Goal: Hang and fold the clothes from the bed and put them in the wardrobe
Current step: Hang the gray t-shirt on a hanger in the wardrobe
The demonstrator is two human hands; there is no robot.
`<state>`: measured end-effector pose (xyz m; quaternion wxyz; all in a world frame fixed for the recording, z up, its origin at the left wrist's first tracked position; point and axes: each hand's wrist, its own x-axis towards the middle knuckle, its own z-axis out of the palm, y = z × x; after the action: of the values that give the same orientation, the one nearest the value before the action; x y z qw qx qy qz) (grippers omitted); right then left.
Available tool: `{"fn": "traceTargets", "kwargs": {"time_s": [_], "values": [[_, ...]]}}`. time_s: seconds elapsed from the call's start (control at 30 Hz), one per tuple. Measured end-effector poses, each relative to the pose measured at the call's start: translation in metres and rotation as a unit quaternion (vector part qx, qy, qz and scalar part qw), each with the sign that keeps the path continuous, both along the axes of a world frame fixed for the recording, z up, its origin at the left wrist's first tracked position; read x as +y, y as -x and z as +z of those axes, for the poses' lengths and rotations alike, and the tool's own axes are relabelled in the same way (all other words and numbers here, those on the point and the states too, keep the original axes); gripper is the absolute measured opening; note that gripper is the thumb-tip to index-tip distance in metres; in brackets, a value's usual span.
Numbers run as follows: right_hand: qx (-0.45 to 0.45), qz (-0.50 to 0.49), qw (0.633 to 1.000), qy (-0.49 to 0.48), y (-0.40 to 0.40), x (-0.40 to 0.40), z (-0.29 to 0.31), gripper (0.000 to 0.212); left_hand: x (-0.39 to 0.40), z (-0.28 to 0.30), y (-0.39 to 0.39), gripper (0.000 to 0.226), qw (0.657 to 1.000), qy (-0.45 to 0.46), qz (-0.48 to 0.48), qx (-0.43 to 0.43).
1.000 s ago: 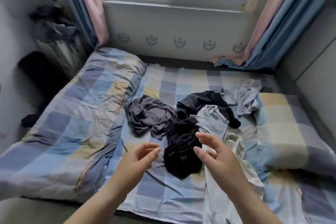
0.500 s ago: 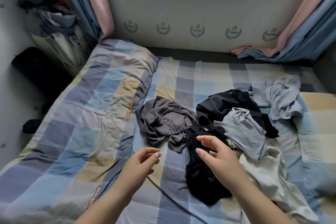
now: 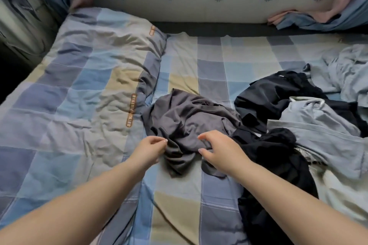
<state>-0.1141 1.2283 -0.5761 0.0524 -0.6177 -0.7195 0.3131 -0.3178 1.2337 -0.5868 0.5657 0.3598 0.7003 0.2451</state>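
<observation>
From the head view, the left hand [image 3: 149, 148] sits at the near left edge of the dark grey garment [image 3: 187, 125], its fingers [image 3: 159, 141] curled in as if pinching the cloth there; whether fabric is truly caught between them I cannot tell for certain, since the fold hides the tips. The right hand [image 3: 219, 150] hovers over the garment's near right part with fingers spread and bent, thumb low, touching or just above the cloth and not yet closed on it.

The grey garment lies crumpled on the checked bed sheet [image 3: 179, 195], between the rumpled quilt [image 3: 79, 95] on the left and the rest of the pile on the right. A black garment [image 3: 266, 151] lies touching its right side and runs toward the near edge of the bed; beyond are a dark navy piece [image 3: 264, 95] and a pale blue-grey garment [image 3: 318, 127], with another light one [image 3: 346, 71] farther right. The wardrobe is not in view.

The step in hand looks like picking up the grey piece first. To do it well, both hands should take matching points, shoulders or waistband, rather than a random bunch, so it opens flat when lifted. The right hand should grip grey cloth only, clear of the black one beside it, or both will come up together. Lift straight and shake once before laying it out.
</observation>
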Motion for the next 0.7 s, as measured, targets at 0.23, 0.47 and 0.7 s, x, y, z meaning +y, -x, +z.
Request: {"fn": "traceTargets", "kwargs": {"time_s": [0.23, 0.47, 0.7], "values": [[0.056, -0.052, 0.996, 0.045, 0.046, 0.062, -0.122, 0.055, 0.064, -0.117, 0.014, 0.047, 0.966, -0.161, -0.083, 0.184], [0.282, -0.2, 0.932, 0.112, 0.074, 0.08, -0.181, 0.069, 0.083, -0.165, 0.011, 0.091, 0.985, -0.145, -0.03, 0.086], [0.329, -0.342, 0.878, 0.071, 0.085, 0.052, -0.152, 0.067, 0.029, -0.113, 0.009, 0.049, 0.973, -0.059, -0.202, -0.094]]}}
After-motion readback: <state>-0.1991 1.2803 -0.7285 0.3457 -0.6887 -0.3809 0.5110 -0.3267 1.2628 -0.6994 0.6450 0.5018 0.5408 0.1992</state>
